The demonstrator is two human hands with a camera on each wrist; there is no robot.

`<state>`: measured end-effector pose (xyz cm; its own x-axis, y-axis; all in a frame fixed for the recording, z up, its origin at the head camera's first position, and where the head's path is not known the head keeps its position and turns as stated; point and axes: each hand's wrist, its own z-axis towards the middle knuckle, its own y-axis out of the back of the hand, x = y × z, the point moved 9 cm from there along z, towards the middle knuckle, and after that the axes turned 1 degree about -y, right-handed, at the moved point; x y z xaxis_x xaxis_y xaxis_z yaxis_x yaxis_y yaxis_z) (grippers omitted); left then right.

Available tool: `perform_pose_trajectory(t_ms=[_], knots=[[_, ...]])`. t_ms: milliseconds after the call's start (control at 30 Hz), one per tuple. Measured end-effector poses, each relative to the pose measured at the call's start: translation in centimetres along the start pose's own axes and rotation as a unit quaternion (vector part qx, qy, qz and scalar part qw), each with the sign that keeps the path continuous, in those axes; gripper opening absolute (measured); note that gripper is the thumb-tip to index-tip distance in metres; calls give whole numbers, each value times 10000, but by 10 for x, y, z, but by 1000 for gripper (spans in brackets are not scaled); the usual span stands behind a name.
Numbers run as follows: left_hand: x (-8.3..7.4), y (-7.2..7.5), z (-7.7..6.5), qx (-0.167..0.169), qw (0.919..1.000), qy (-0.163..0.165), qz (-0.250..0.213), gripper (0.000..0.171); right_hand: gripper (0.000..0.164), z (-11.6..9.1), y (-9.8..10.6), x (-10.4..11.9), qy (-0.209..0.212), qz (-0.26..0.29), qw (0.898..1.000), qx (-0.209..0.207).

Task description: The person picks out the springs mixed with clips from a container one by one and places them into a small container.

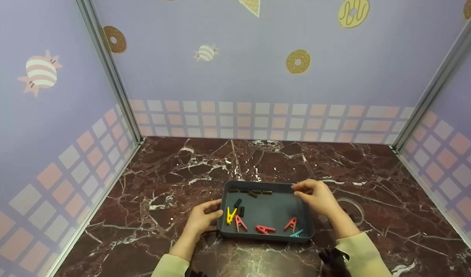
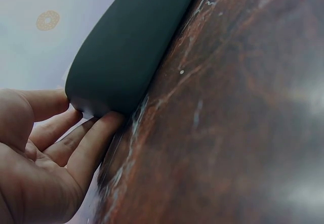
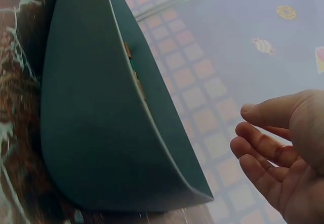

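Observation:
A shallow dark grey tray [image 1: 274, 211] lies on the table in the head view. My left hand [image 1: 204, 217] holds its left end, thumb by the rim and fingertips low on the outer wall, as the left wrist view shows. My right hand [image 1: 316, 196] hovers over the tray's right rim, its fingers loosely bent with nothing between them. Inside the tray are a yellow clip [image 1: 231, 216], red clips [image 1: 265, 229] and a teal clip [image 1: 296, 233] along the near side. Short brown and black cylinders [image 1: 253, 194] lie along the far wall and left side.
A round clear container [image 1: 352, 211] with dark pieces in it stands right of the tray, partly behind my right forearm. The dark red marbled table [image 1: 173, 169] is bordered by patterned panels [image 1: 235, 77] at the back and both sides.

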<state>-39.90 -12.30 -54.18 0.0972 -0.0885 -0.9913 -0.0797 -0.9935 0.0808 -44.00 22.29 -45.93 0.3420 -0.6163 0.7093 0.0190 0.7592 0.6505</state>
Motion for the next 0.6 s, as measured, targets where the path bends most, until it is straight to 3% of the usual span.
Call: perform_pose_trajectory(t_ms=[400,600], knots=[[-1,1,-1,-58,9995,62,320,48,17,21,-31,16,-63,244,9987,452],[0,1,-1,-44,9993,90,360,49,16,37,-47,23,0,17,9976,691]])
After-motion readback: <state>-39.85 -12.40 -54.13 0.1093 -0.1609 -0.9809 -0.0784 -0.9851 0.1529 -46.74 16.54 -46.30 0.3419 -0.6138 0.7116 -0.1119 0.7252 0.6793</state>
